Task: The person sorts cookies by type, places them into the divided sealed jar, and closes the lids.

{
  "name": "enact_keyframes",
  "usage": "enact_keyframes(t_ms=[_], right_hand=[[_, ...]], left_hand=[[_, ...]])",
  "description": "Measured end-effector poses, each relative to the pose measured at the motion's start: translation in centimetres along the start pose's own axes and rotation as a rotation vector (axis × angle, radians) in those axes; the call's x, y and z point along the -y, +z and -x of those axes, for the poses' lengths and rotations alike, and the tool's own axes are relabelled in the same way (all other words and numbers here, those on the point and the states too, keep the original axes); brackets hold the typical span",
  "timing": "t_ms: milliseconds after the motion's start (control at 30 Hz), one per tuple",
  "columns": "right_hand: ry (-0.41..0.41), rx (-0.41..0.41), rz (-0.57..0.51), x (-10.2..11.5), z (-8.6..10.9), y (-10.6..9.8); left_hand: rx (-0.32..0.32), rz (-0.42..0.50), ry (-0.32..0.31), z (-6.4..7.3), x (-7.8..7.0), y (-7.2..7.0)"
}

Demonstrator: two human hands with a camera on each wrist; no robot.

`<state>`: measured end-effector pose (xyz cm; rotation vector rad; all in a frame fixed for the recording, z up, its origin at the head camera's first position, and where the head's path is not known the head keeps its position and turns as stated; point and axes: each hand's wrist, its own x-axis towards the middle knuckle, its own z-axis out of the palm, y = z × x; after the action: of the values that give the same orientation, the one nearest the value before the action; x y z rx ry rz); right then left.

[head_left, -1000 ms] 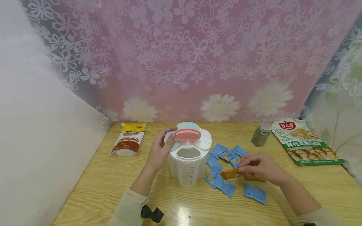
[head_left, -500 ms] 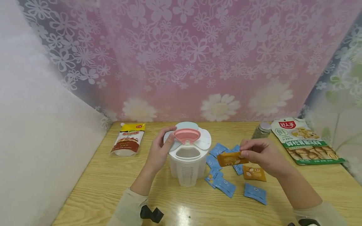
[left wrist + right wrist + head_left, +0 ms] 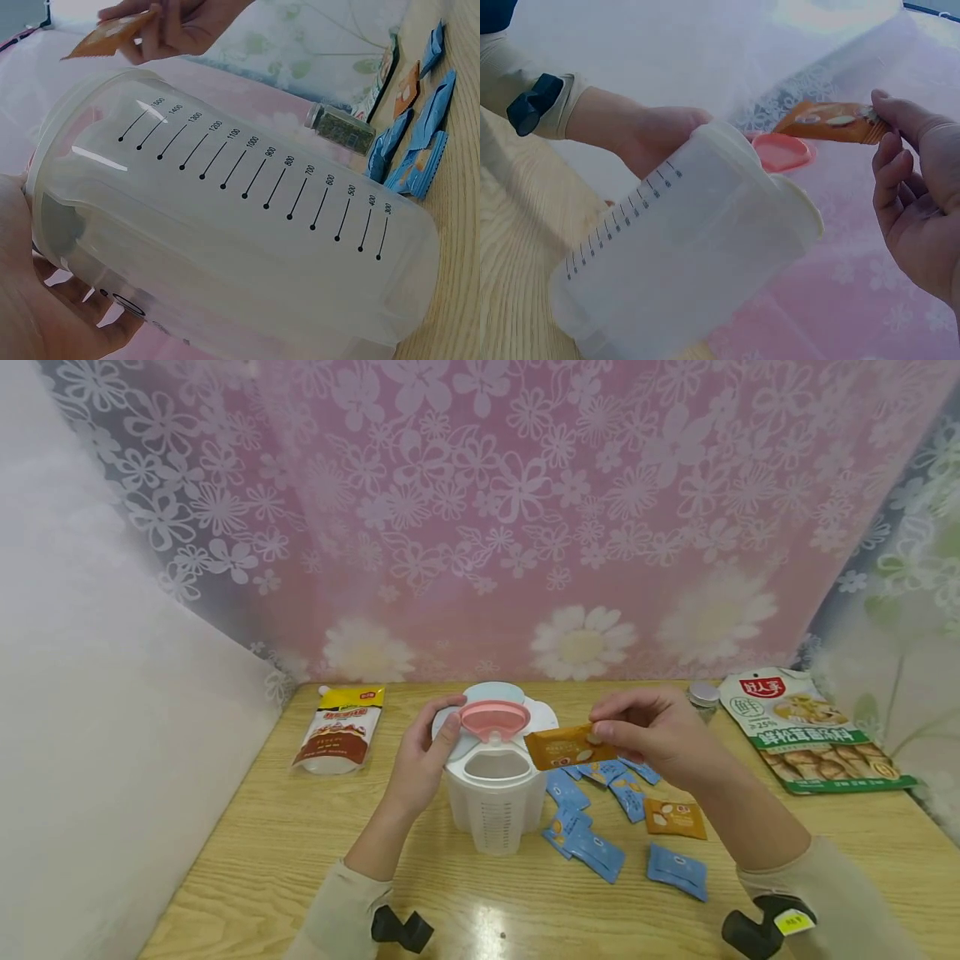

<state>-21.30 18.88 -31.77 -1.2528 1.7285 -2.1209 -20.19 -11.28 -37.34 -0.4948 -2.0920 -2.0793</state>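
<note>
A translucent plastic storage container [image 3: 498, 822] with printed measuring marks stands on the table, its white lid [image 3: 542, 716] divided into sections. One section's pink flap [image 3: 495, 720] is raised, and the front opening [image 3: 497, 765] lies uncovered. My left hand [image 3: 422, 758] grips the lid's left side, thumb on top and fingers around the far edge. Between thumb and fingers, my right hand [image 3: 663, 739] pinches an orange snack packet [image 3: 564, 748] by its right end. That packet hangs level beside the opening, its left end overlapping the lid's right edge in the head view.
Several blue packets [image 3: 596, 853] and another orange packet [image 3: 675, 819] lie right of the container. Behind my right hand stands a glass jar [image 3: 703, 696] of dried herbs, with a large food bag [image 3: 813, 735] beyond it. A spouted pouch [image 3: 340, 731] lies at left.
My right hand has lifted the orange packet off the pile and carried it left and up to the container's lid. My left hand stays on the lid.
</note>
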Motion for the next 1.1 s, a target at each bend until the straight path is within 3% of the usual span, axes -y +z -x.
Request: enact_keyframes(t_ms=[233, 467, 633, 867, 1100], right_hand=[[0.04, 0.043, 0.139, -0.1, -2.2, 1.6], [0.141, 0.049, 0.348, 0.3, -3.4, 3.1], [0.136, 0.033, 0.494, 0.4, -3.9, 4.1], [0.13, -0.003, 0.539, 0.3, -4.0, 4.9], [0.083, 0.026, 0.487, -0.1, -3.7, 4.5]], left_hand=[[0.005, -0.003, 0.023, 0.0, 0.2, 0.1], [-0.001, -0.014, 0.022, 0.0, 0.0, 0.1], [-0.012, -0.027, 0.015, 0.0, 0.0, 0.0], [-0.013, -0.016, 0.001, 0.0, 0.0, 0.0], [-0.018, -0.019, -0.002, -0.1, 0.1, 0.0]])
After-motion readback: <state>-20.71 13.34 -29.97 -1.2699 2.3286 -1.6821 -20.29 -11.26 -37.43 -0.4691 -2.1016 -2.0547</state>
